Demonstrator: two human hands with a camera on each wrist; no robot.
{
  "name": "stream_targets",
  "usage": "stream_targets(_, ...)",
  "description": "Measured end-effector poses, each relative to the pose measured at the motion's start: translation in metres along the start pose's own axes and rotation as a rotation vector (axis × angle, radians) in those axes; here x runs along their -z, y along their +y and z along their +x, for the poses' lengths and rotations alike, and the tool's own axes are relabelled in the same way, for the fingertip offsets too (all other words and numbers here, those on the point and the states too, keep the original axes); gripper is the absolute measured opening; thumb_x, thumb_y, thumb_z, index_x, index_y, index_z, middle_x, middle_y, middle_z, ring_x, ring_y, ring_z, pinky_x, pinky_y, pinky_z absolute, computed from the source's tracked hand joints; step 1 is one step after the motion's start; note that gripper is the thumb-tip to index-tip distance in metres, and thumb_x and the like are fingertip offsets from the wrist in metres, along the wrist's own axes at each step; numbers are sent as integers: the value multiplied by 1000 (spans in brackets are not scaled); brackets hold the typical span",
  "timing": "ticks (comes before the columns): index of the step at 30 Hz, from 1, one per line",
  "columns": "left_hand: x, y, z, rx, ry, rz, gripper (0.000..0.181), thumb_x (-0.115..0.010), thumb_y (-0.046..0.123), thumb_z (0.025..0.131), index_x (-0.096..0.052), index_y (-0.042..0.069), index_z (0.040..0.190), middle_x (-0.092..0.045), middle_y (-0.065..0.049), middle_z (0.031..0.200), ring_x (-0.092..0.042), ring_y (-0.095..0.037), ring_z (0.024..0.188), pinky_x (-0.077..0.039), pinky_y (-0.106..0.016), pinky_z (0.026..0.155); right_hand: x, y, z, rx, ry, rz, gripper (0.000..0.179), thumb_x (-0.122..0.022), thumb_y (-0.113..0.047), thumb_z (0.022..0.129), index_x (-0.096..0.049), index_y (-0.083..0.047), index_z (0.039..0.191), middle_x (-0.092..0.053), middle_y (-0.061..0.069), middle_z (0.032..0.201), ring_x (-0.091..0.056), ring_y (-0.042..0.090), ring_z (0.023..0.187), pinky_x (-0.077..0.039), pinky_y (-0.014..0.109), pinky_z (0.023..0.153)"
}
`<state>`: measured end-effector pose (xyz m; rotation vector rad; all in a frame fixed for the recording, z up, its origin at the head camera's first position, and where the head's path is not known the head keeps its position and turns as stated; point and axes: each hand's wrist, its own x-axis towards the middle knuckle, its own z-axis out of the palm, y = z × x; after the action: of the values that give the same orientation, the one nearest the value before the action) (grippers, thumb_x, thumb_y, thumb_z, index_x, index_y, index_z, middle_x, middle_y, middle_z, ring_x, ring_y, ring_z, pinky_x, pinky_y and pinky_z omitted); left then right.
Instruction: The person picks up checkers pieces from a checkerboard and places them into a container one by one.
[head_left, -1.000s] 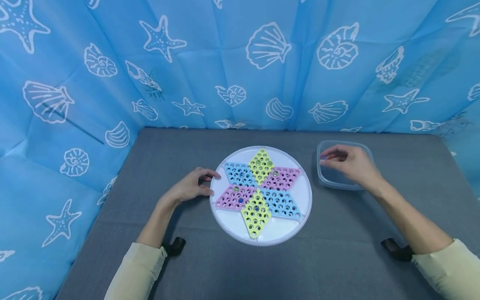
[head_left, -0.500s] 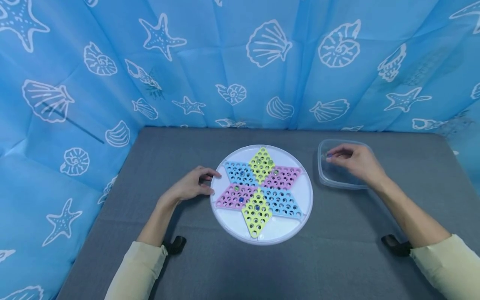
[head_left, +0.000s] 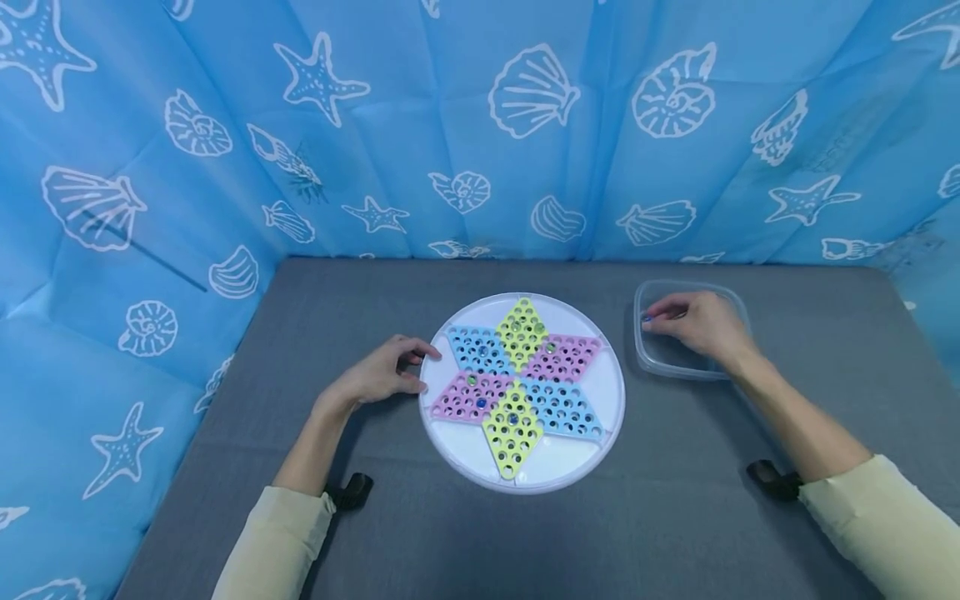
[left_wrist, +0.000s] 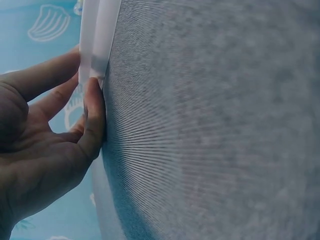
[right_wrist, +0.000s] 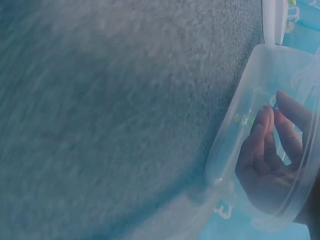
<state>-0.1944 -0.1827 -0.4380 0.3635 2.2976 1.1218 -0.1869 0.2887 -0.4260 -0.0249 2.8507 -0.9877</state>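
Observation:
A round white Chinese checkers board (head_left: 558, 460) lies on the table, its star made of yellow, pink and blue perforated sections. Several glass marbles sit in its holes, among them a blue marble (head_left: 482, 403) and a green marble (head_left: 472, 380) on the left pink section. My left hand (head_left: 382, 369) holds the board's left rim, thumb at the outer wall and index finger over the top edge. Above the clear plastic box (head_left: 640, 337), my right hand (head_left: 701, 323) pinches a blue marble (head_left: 647, 318) between thumb and fingertips. Greenish marbles (right_wrist: 242, 119) show through the box wall.
A grey cloth (head_left: 480, 542) covers the table. Behind it and to the left hangs a blue curtain (head_left: 420, 125) with white shell and starfish prints. Black straps with mounts (head_left: 352, 492) are on both forearms.
My right hand, marble between its fingertips, shifts slightly right and then back left over the box. My left hand stays at the board's rim, and the board has not moved.

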Motion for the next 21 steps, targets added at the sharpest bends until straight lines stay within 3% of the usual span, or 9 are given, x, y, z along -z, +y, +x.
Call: stream_targets(21, -1, -1, -2, 4, -9, -22, 49, -72, 3, 85, -62, 15, 131, -40, -15, 132, -43, -33, 124, -43, -46, 100, -4, 0, 8, -94, -131, 17, 39, -75, -25, 87, -69, 0, 117, -69, 14, 100, -62, 27, 88, -44, 35, 72)
